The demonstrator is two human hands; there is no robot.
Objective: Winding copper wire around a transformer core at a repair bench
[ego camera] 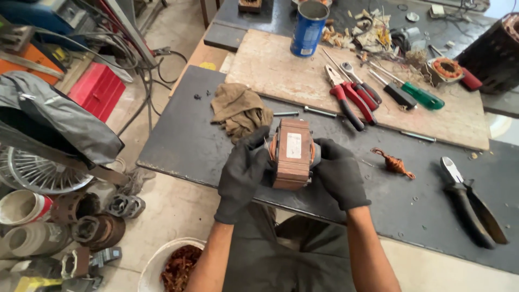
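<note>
We held a brown block-shaped motor core [292, 153] between both gloved hands, just above the near edge of the dark workbench [184, 140] — our left hand [244, 172] wrapped its fingers around the left side, our right hand [339, 172] clasped the right side. A crumpled tan rag [239, 110] lay just behind the core. Red-handled pliers [348, 98] rested on the wooden board [270, 65] — a twist of copper wire [393, 163] and black cutters [469, 201] lay to our right.
</note>
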